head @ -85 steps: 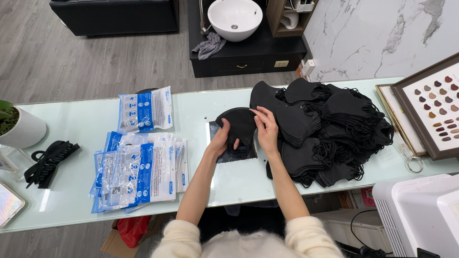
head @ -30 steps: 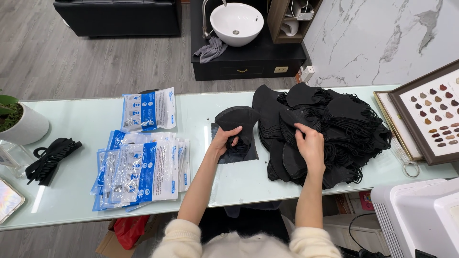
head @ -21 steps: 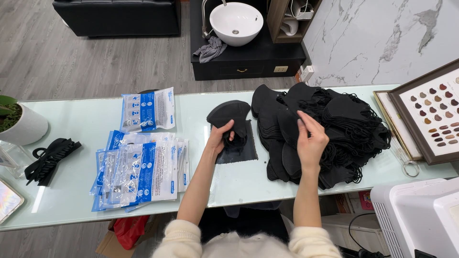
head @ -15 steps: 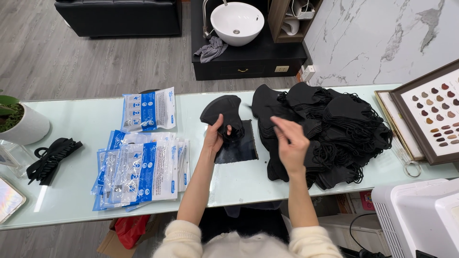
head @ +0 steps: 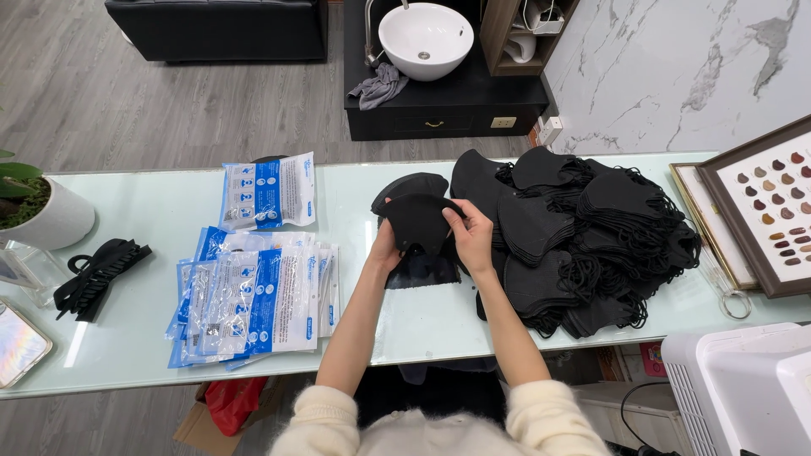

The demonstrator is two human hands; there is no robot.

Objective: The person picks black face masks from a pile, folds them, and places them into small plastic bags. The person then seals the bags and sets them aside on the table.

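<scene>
Inspection at the glass table (head: 127, 329). My left hand (head: 385, 252) and my right hand (head: 473, 238) both grip a single black face mask (head: 417, 221), fingers pinched on its lower edges, the left at its left side and the right at its right. The mask is lifted clear of the table, held above a small flat stack of black masks (head: 420, 268) that lies just in front of me.

Change noted: half a second ago my right hand was over the large heap of black masks (head: 583, 236) to my right, and only the left hand held the small bundle near the stack. The right hand has since come across to the centre and closed on the same mask as the left. Three seconds back, both hands lay flat on the stack, pressing it.

Finding: one mask has come off the heap and is now in two-handed hold over the stack, so I judge the work is at the point of squaring this piece against the stack below.

Surroundings: a fan of printed blue-and-white pouches (head: 253, 300) lies to my left, well apart from the hands, with one separate pouch (head: 267, 191) behind it. The heap remains large.
</scene>
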